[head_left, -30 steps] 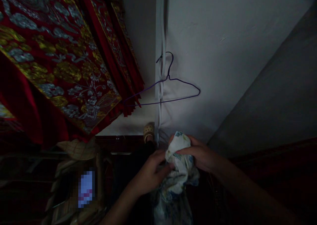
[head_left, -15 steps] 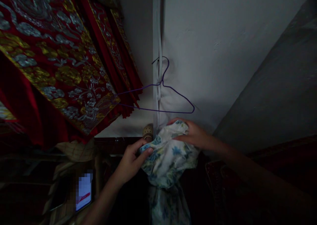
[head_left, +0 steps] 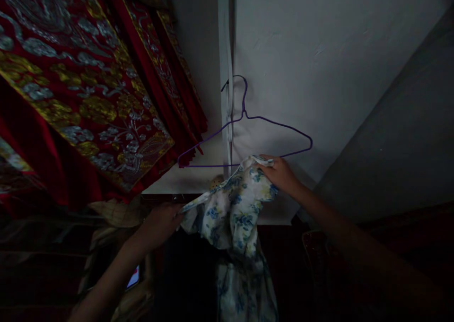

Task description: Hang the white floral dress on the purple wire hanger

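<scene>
I hold up a white garment with blue and yellow flowers (head_left: 234, 213) between both hands. My left hand (head_left: 159, 222) grips its lower left edge with closed fingers. My right hand (head_left: 282, 173) pinches its upper edge, just under the bottom wire of a purple wire hanger (head_left: 269, 121). The hanger hangs by its hook from a white strap (head_left: 227, 52) running down the white wall. The rest of the garment trails down into the dark below.
Red hangings with gold and silver embroidery (head_left: 81, 90) fill the upper left. A grey slanted surface (head_left: 400, 137) rises at the right. Dark wooden furniture (head_left: 170, 199) and pale checked cloth (head_left: 117, 213) lie below; a lit phone screen (head_left: 133, 278) shows by my left forearm.
The bunched garment has been spread apart and lifted toward the hanger. My right hand rose to the hanger's bottom wire; my left hand moved left. The hanger swung round.
</scene>
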Demonstrator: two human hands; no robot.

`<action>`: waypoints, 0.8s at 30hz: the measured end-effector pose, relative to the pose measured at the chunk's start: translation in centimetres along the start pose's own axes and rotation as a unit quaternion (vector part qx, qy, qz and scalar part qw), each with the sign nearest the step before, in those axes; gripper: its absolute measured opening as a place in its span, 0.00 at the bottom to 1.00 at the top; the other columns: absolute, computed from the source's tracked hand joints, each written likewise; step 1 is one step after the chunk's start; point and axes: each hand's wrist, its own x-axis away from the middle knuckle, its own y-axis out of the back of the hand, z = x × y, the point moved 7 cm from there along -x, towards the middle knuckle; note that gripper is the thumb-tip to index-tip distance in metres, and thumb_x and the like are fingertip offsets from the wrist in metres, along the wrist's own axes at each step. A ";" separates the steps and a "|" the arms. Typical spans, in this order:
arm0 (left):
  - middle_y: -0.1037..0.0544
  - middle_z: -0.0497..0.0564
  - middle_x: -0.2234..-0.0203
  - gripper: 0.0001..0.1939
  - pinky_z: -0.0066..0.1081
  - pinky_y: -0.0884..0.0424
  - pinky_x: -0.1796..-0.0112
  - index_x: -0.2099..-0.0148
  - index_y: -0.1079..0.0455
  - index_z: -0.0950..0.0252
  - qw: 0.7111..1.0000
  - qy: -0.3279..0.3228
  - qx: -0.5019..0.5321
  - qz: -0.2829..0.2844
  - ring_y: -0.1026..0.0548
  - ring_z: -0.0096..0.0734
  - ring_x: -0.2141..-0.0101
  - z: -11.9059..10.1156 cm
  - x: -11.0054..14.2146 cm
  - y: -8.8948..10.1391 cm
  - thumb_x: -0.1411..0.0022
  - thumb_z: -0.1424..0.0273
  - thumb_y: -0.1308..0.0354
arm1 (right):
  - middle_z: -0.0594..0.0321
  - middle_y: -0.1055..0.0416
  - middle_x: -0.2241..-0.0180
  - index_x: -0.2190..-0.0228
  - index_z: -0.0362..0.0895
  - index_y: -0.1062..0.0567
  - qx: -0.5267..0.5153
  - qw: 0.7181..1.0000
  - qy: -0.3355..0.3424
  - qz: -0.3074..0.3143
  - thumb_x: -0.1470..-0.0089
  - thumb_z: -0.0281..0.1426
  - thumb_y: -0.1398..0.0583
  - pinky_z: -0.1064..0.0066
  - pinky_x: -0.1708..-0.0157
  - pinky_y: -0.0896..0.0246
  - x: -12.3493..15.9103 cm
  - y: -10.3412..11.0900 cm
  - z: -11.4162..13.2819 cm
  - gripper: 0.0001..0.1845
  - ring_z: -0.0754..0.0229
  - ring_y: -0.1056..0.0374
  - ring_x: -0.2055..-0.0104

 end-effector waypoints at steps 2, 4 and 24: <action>0.20 0.57 0.47 0.20 0.47 0.33 0.42 0.44 0.25 0.60 0.997 -0.017 -0.025 -0.067 0.27 0.50 0.42 -0.2 -0.8 2.1 0.33 0.67 0.51 | 0.59 0.24 0.76 0.77 0.44 0.24 0.027 0.998 -0.024 -0.044 0.49 0.41 0.40 0.68 0.71 0.37 1.0 2.5 0.6 0.15 0.54 0.28 0.72; 0.27 0.58 0.38 0.22 0.51 0.39 0.37 0.40 0.29 0.62 0.985 -0.060 -0.021 -0.159 0.36 0.50 0.35 -1.5 -1.4 5.0 0.32 0.68 0.52 | 0.56 0.24 0.77 0.80 0.43 0.24 0.047 0.994 -0.048 -0.089 0.51 0.42 0.39 0.67 0.72 0.37 1.9 4.8 1.3 0.16 0.53 0.28 0.73; 0.24 0.57 0.57 0.23 0.43 0.29 0.49 0.49 0.27 0.65 0.924 -0.202 -0.036 -0.324 0.25 0.45 0.54 -10.2 -4.7 15.6 0.41 0.78 0.56 | 0.59 0.22 0.71 0.43 0.45 0.25 -0.043 0.993 -0.089 -0.069 0.55 0.34 0.31 0.67 0.74 0.36 5.9 12.6 8.3 0.35 0.56 0.29 0.72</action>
